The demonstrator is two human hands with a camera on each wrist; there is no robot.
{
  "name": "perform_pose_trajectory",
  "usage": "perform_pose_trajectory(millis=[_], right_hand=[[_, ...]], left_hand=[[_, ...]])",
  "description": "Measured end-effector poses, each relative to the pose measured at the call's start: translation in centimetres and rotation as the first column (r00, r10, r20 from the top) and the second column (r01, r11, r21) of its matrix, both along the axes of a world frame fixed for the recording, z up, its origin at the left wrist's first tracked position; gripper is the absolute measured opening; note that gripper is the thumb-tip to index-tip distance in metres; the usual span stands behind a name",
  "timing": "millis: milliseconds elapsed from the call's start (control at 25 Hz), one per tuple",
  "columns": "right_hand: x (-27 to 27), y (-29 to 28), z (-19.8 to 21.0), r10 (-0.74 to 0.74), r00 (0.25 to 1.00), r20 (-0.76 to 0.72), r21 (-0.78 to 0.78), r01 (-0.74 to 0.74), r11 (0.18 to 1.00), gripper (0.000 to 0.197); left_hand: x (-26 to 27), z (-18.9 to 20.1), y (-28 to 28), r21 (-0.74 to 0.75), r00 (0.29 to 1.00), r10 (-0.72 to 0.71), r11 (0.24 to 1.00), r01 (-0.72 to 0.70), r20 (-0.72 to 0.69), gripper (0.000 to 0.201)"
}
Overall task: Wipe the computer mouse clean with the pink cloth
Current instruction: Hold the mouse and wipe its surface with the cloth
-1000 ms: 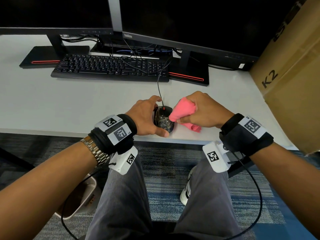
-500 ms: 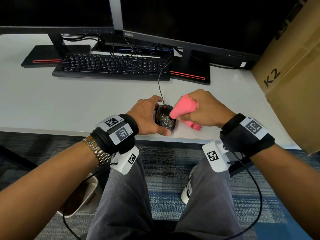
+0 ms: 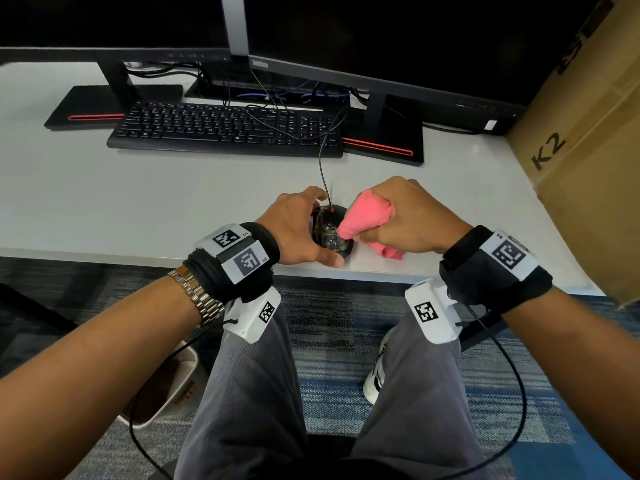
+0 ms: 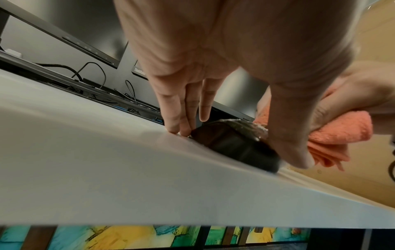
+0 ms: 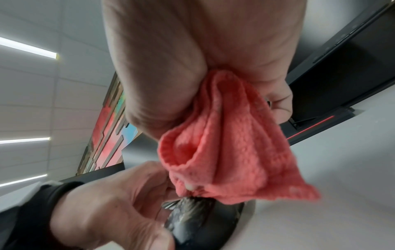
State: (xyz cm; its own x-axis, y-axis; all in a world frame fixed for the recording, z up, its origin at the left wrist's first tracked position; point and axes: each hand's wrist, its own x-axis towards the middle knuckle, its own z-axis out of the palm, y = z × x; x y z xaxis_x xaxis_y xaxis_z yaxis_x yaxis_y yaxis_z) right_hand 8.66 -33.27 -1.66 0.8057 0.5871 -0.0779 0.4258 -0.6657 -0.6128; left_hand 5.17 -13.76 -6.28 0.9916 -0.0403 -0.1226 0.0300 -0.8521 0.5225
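A black wired mouse (image 3: 329, 237) with whitish smears on its top sits near the front edge of the white desk (image 3: 138, 209). My left hand (image 3: 299, 232) grips the mouse (image 4: 235, 147) from the left, fingers (image 4: 177, 110) at its front end and thumb at its rear. My right hand (image 3: 415, 220) grips a bunched pink cloth (image 3: 365, 216). The cloth's lower tip presses on the smeared top of the mouse (image 5: 198, 225). In the right wrist view the cloth (image 5: 230, 152) hangs out of my fist above the mouse.
A black keyboard (image 3: 225, 129) and two monitor stands (image 3: 381, 140) lie behind the mouse, whose cable (image 3: 323, 171) runs back to them. A large cardboard box (image 3: 588, 150) stands on the desk's right end. My knees are under the desk edge.
Almost nothing differs. My right hand has shifted slightly with the cloth against the mouse top. My left hand keeps the same grip on the mouse.
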Motion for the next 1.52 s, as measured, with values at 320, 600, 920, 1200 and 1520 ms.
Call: perform_pose_trajectory(millis=[320, 600, 920, 1200, 1520], right_hand=[[-0.2, 0.4, -0.1, -0.011, 1.000, 0.025, -0.021, 0.011, 1.000, 0.004], [0.3, -0.6, -0.2, -0.029, 0.998, 0.053, 0.004, 0.029, 1.000, 0.006], [-0.8, -0.8, -0.6, 0.029, 1.000, -0.006, -0.008, -0.029, 1.000, 0.015], [0.2, -1.0, -0.8, -0.032, 0.999, 0.033, 0.061, 0.030, 0.998, 0.010], [-0.4, -1.4, -1.0, -0.026, 1.000, 0.003, 0.017, 0.025, 1.000, 0.021]], left_hand=[[0.1, -0.1, 0.0, 0.004, 1.000, -0.003, 1.000, 0.003, 0.007, 0.112], [0.1, -0.3, 0.0, 0.006, 1.000, -0.003, 1.000, 0.003, 0.014, 0.111], [0.2, -0.4, 0.1, 0.006, 1.000, 0.000, 1.000, 0.000, 0.018, 0.111], [0.1, -0.4, 0.0, -0.002, 1.000, 0.001, 1.000, -0.001, 0.013, 0.112], [0.2, -0.4, 0.0, 0.002, 1.000, 0.005, 1.000, -0.005, 0.011, 0.112]])
